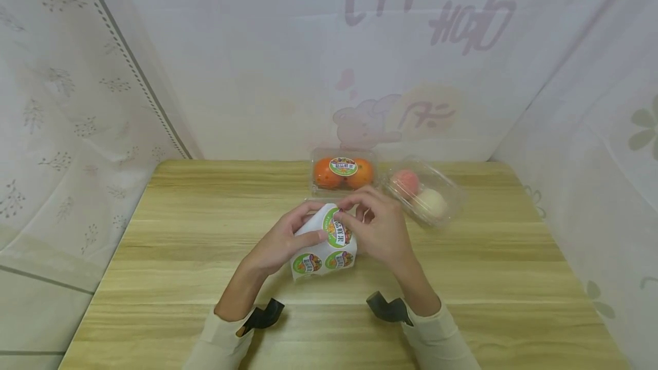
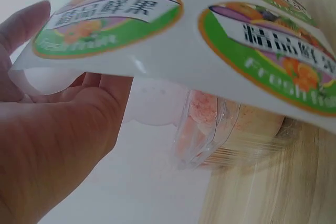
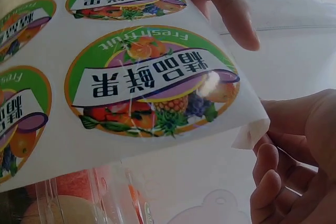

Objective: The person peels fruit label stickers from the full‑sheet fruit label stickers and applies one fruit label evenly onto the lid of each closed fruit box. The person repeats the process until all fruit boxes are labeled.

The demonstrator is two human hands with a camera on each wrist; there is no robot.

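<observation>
A white sheet of stickers (image 1: 313, 224) is held up above the table between both hands. Its oval labels (image 3: 152, 82) have green borders, fruit pictures and "Fresh fruit" lettering. My left hand (image 1: 280, 241) grips the sheet at its left side, thumb on the printed face. At the top edge my right hand (image 1: 380, 224) pinches the sheet beside one label, thumb and forefinger together. In the right wrist view, the right hand (image 3: 299, 150) is at a curled corner of the sheet. Whether a label has lifted there I cannot tell.
Behind the hands stands a clear plastic box (image 1: 319, 192) with two orange fruits and a label on its lid. To its right, another clear box (image 1: 449, 187) holds one pink and one cream round fruit. Patterned cloth (image 1: 231, 73) hangs around the wooden table (image 1: 195, 233).
</observation>
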